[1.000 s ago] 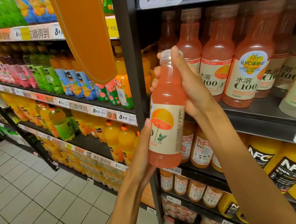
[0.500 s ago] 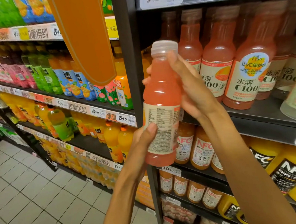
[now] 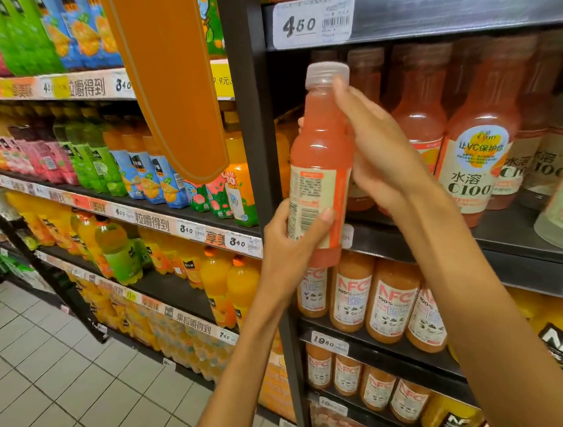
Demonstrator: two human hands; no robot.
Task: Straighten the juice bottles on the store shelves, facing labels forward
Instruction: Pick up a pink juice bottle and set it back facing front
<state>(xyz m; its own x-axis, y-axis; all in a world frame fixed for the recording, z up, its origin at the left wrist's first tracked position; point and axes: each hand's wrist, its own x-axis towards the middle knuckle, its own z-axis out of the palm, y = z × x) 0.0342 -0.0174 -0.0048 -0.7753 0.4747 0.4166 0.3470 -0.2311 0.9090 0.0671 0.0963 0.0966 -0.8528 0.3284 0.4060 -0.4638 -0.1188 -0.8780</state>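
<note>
The dark shelf [image 3: 508,230] is running across the right half of the frame, carrying a row of pink C100 bottles [image 3: 476,153] with their labels facing out. In front of it, centre frame, the pink juice bottle [image 3: 320,164] is being held upright in the air, off the shelf, with its printed back panel and barcode facing the camera rather than its front.

The risk from here appears to be twofold: the bottle could go back with the wrong side showing if the turn is not finished, and swinging its base in among the packed row could knock a neighbour over, since those bottles are standing close together near the shelf edge.

The left hand [image 3: 285,246] is cupping the lower label from the left, its thumb pressing across the panel. The right hand [image 3: 379,149] is wrapping the shoulder and neck from the right, fingers [image 3: 341,89] curling up just below the cap [image 3: 326,73].
</note>
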